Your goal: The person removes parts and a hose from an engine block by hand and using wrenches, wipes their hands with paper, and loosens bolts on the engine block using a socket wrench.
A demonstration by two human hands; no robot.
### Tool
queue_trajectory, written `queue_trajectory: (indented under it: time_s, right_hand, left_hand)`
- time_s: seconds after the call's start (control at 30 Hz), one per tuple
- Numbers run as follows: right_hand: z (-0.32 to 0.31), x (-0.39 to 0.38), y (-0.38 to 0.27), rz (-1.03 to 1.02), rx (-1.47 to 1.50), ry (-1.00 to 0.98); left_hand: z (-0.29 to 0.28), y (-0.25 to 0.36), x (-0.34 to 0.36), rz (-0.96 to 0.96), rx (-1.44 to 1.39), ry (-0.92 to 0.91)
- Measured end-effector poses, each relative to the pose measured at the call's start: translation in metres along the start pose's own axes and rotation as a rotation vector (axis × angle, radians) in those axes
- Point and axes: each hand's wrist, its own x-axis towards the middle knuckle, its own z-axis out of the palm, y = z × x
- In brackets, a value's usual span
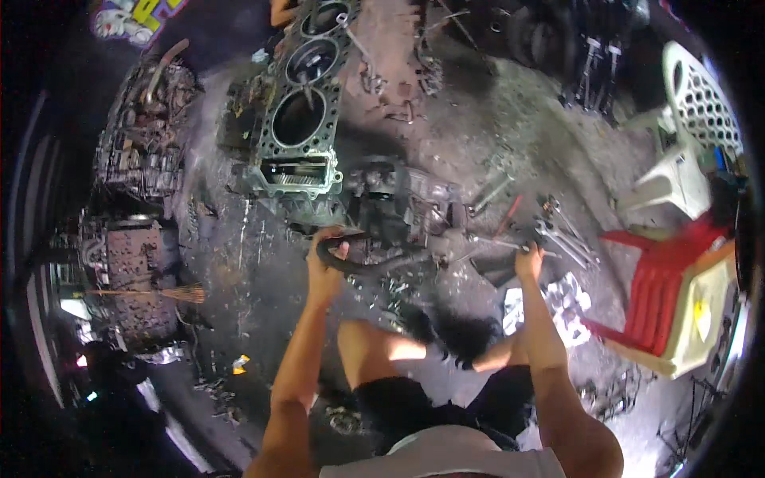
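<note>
My left hand (327,253) is closed round one end of a thick black curved hose (382,264), which bends to the right, low over the floor. Just beyond it stands a large engine block (336,127) with round open cylinder bores. A dark greasy machine part (381,195) lies right of the block's near end. My right hand (529,263) is closed on a thin metal rod-like tool (498,242) that points left toward that part; its exact kind cannot be made out. Several wrenches (567,241) lie on the floor beside my right hand.
Two more greasy engines, one upper (147,131) and one lower (139,275), stand at the left, with a straw broom (183,293) across the lower one. At the right are a white plastic chair (677,179) and a red plastic chair (657,299). Crumpled silvery material (570,307) lies near my right leg.
</note>
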Motion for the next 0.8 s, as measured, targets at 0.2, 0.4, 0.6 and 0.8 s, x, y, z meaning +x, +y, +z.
queue_trajectory:
  time_s: [0.2,0.4,0.6,0.8]
  right_hand:
    - [-0.050,-0.045,0.052,-0.060,0.221,-0.189]
    - [-0.054,-0.176,0.091,0.075,-0.409,-0.488]
    - [-0.275,-0.363,0.035,0.647,-0.227,-0.129]
    - [-0.277,-0.574,0.000,1.250,0.436,0.912]
  left_hand:
    - [-0.020,0.141,0.062,0.570,0.699,-0.771]
    - [0.004,0.171,0.091,-0.115,0.782,-1.409]
    - [0.002,0.053,0.104,-0.031,0.707,-1.567]
    - [0.024,0.083,0.088,0.463,0.655,-1.450]
